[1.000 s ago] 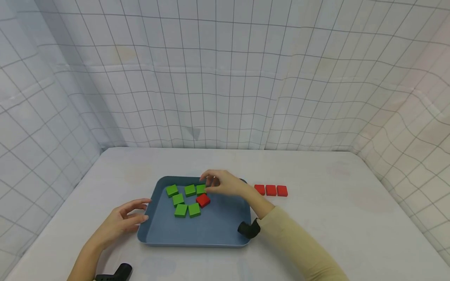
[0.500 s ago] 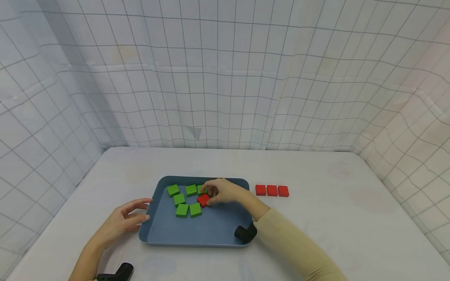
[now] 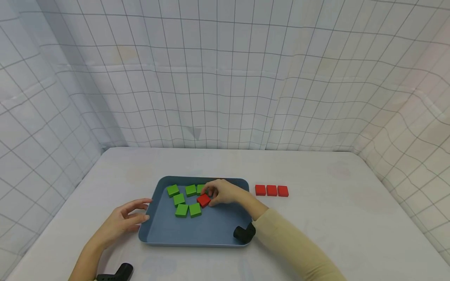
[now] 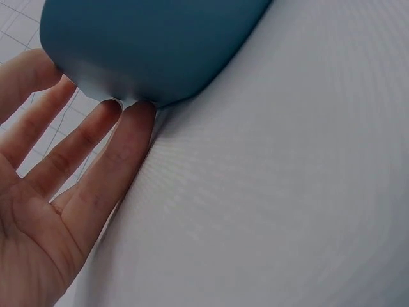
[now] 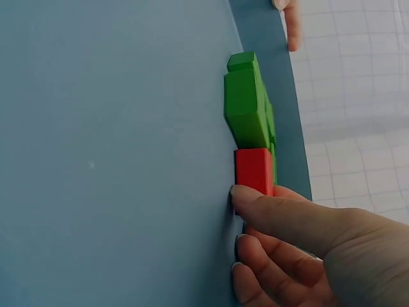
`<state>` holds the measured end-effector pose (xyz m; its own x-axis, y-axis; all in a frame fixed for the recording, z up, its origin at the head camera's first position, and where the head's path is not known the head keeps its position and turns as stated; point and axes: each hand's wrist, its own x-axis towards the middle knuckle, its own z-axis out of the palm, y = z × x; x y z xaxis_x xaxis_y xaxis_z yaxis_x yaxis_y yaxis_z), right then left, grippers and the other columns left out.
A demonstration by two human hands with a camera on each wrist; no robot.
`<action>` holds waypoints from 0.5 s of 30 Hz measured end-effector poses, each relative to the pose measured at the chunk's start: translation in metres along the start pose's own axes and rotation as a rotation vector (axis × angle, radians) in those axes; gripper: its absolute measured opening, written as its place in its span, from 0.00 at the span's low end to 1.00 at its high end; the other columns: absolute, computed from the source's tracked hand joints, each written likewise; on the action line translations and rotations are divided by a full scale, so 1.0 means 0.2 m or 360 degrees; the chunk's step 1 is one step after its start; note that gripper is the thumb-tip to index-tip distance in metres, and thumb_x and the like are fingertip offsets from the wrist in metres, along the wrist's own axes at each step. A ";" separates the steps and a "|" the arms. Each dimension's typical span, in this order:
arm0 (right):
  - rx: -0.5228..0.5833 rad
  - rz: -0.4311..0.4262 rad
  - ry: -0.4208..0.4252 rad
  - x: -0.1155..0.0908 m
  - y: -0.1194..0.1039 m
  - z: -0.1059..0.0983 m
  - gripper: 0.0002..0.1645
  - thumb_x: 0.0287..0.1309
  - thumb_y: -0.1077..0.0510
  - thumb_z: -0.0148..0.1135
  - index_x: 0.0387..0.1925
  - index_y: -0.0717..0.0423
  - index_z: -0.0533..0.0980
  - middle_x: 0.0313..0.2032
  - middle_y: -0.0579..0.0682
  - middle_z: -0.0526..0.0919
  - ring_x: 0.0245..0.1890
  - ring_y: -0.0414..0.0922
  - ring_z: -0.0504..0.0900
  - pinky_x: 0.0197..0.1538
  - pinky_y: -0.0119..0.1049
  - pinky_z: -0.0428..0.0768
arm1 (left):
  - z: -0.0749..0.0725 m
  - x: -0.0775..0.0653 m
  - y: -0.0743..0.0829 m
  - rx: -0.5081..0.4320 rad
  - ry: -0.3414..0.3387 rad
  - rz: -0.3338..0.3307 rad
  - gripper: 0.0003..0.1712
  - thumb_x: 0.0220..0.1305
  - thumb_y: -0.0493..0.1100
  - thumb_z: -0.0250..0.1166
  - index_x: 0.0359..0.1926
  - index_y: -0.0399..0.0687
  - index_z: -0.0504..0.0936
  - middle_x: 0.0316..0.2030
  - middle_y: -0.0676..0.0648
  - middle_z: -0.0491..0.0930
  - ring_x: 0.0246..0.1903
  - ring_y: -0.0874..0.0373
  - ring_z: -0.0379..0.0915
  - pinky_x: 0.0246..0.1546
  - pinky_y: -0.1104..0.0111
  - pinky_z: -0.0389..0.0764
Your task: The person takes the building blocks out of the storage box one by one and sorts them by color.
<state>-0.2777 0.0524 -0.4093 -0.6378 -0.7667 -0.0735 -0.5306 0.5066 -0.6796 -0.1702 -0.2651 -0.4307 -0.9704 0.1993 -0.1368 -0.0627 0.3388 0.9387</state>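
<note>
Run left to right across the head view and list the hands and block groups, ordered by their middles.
Left hand → green blocks in the tray → lone red block in the tray → right hand → row of three red blocks on the table.

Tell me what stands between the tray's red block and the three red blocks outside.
The tray's right wall stands between the red block and the row of red blocks outside. Nothing else visible does, apart from the right hand pinching the block.
</note>
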 end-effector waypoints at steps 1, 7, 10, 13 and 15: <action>-0.0004 0.0002 0.0001 0.00 0.00 0.00 0.22 0.46 0.67 0.68 0.46 0.57 0.76 0.33 0.51 0.75 0.26 0.38 0.72 0.30 0.26 0.71 | 0.00 0.00 0.00 -0.0003 -0.0001 0.0001 0.32 0.61 0.43 0.60 0.63 0.36 0.61 0.55 0.34 0.64 0.43 0.61 0.74 0.39 0.61 0.78; -0.0006 0.0019 0.0009 0.01 -0.01 0.01 0.21 0.45 0.67 0.69 0.44 0.57 0.76 0.32 0.51 0.75 0.27 0.38 0.72 0.30 0.27 0.71 | 0.00 0.00 0.00 0.0000 0.0003 -0.0006 0.32 0.61 0.43 0.60 0.63 0.37 0.61 0.55 0.35 0.64 0.44 0.61 0.74 0.39 0.61 0.78; -0.0005 0.0011 0.0010 0.01 -0.01 0.01 0.21 0.45 0.67 0.69 0.43 0.57 0.76 0.32 0.51 0.75 0.27 0.38 0.72 0.31 0.27 0.71 | 0.00 0.00 0.00 -0.0001 0.0000 -0.0013 0.32 0.61 0.43 0.60 0.64 0.37 0.61 0.55 0.35 0.64 0.44 0.60 0.74 0.40 0.60 0.78; -0.0002 0.0001 0.0015 0.01 -0.01 0.01 0.20 0.44 0.67 0.69 0.43 0.57 0.75 0.31 0.51 0.75 0.27 0.38 0.72 0.31 0.27 0.71 | 0.00 0.00 0.00 0.0003 -0.0001 -0.0012 0.32 0.61 0.43 0.60 0.64 0.37 0.61 0.55 0.35 0.64 0.45 0.59 0.73 0.40 0.60 0.78; -0.0001 0.0000 0.0021 0.01 0.00 0.00 0.21 0.44 0.66 0.70 0.42 0.56 0.75 0.31 0.50 0.75 0.27 0.38 0.72 0.32 0.27 0.71 | 0.00 0.00 0.00 0.0004 -0.0002 -0.0010 0.32 0.61 0.43 0.60 0.64 0.37 0.61 0.55 0.34 0.64 0.45 0.58 0.73 0.40 0.60 0.78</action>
<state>-0.2782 0.0498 -0.4094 -0.6449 -0.7616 -0.0640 -0.5310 0.5067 -0.6792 -0.1712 -0.2656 -0.4309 -0.9697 0.1981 -0.1431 -0.0683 0.3426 0.9370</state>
